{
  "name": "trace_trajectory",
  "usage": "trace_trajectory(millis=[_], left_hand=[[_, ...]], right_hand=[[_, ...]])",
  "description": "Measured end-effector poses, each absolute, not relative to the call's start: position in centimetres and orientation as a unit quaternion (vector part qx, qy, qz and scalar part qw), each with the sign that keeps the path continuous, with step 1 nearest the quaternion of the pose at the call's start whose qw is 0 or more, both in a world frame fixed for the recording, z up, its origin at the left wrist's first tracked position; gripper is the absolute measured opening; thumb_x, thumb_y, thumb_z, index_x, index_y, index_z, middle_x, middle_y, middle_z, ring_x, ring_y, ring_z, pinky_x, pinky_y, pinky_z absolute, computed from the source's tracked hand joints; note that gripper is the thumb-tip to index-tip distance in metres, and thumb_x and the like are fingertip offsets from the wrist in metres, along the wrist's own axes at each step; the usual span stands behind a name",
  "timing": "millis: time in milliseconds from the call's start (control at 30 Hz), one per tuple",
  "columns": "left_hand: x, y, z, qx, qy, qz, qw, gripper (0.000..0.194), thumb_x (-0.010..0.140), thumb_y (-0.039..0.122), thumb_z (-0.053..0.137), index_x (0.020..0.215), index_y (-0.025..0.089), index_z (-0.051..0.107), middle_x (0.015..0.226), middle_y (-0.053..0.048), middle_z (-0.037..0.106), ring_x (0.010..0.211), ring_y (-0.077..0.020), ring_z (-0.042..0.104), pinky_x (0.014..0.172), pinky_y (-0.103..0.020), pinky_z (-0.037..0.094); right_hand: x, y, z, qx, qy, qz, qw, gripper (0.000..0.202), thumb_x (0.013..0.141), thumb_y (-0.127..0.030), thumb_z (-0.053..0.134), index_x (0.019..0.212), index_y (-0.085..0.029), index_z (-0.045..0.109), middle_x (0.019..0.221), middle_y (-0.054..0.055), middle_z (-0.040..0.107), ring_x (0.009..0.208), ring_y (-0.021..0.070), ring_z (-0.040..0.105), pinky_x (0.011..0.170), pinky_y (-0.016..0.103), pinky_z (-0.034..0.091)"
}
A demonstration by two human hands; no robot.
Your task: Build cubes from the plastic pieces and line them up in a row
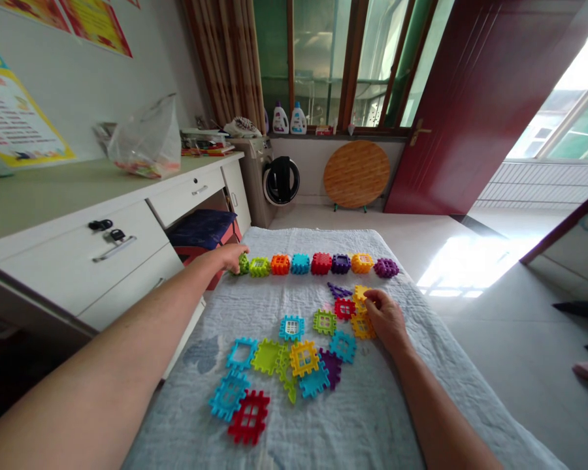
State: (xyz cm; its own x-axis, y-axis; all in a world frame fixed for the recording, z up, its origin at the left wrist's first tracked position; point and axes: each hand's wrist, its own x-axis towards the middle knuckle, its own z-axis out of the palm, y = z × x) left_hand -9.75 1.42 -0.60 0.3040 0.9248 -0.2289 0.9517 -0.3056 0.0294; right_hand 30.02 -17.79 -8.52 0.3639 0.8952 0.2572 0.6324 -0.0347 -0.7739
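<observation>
Cloth (362,418) covers the work surface, its far edge running just beyond a straight row of toothed block stacks, with a narrow bare strip between. Purple stack (387,267) ends that row near the cloth's right edge, past which the tiled floor (480,346) opens out; at the other end, the green stack (244,264) sits close to the left edge, where a stool (203,228) and white drawers (93,261) stand beside the surface. More open cloth lies between the loose pieces and the right forearm, and along the near side. The left hand (233,258) reaches to the green stack and closes about its left side, fingers over the top. The right hand (386,316) is at the right of the loose cluster, thumb and forefinger drawn near each other at the right edge of an upper yellow piece (359,294); whether they pinch it, I cannot tell. A lower yellow piece (363,326) lies just under those fingers, and a red window piece (344,308) sits left of both.
</observation>
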Motion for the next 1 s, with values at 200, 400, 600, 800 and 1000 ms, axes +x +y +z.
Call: trace_trajectory(millis=[200,400,600,800,1000], left_hand=[[-9.4,0.3,-0.1,0.817,0.574,-0.049,0.027,0.088,0.048,0.025,0.073,0.130,0.017,0.043,0.138,-0.014,0.044,0.126,-0.0325,0.040,0.101,-0.036,0.036],[-5.6,-7.9,1.9,0.879,0.474,0.044,-0.017,0.067,0.070,0.036,0.064,0.132,0.020,0.043,0.139,-0.009,0.043,0.131,-0.0268,0.034,0.111,-0.036,0.022],[-3.2,-16.8,1.3,0.889,0.448,-0.001,0.096,0.044,0.081,0.022,0.049,0.125,0.020,0.049,0.130,-0.007,0.053,0.122,-0.0193,0.046,0.106,-0.029,0.030],[-0.9,-18.6,-0.1,0.903,0.412,0.006,0.123,0.046,0.075,0.017,0.054,0.121,0.019,0.051,0.130,-0.007,0.054,0.120,-0.0189,0.047,0.105,-0.029,0.033],[0.8,-17.9,-2.3,0.903,0.407,-0.001,0.139,0.039,0.069,0.011,0.055,0.106,0.020,0.061,0.111,-0.005,0.064,0.105,-0.0197,0.058,0.093,-0.027,0.042]], right_hand=[[30.0,-17.8,-8.3,-0.706,-0.538,0.160,0.432,0.029,0.073,-0.038,0.048,0.086,-0.019,0.066,0.065,0.001,0.061,0.058,0.0159,0.051,0.058,0.027,0.038],[29.9,-17.9,-8.1,-0.703,-0.539,0.171,0.432,0.031,0.072,-0.039,0.048,0.087,-0.019,0.066,0.067,0.002,0.061,0.058,0.0161,0.050,0.059,0.028,0.039],[29.8,-17.9,-8.3,-0.701,-0.541,0.162,0.435,0.032,0.071,-0.038,0.049,0.088,-0.017,0.067,0.071,0.004,0.064,0.062,0.0171,0.054,0.061,0.028,0.040],[29.1,-18.5,-7.9,-0.676,-0.575,0.130,0.442,0.027,0.074,-0.032,0.049,0.089,-0.018,0.065,0.075,0.004,0.064,0.064,0.0162,0.055,0.064,0.028,0.042],[27.4,-19.9,-6.5,-0.565,-0.679,0.085,0.461,0.016,0.075,-0.021,0.050,0.085,-0.019,0.061,0.081,0.003,0.061,0.073,0.0162,0.055,0.072,0.028,0.043]])
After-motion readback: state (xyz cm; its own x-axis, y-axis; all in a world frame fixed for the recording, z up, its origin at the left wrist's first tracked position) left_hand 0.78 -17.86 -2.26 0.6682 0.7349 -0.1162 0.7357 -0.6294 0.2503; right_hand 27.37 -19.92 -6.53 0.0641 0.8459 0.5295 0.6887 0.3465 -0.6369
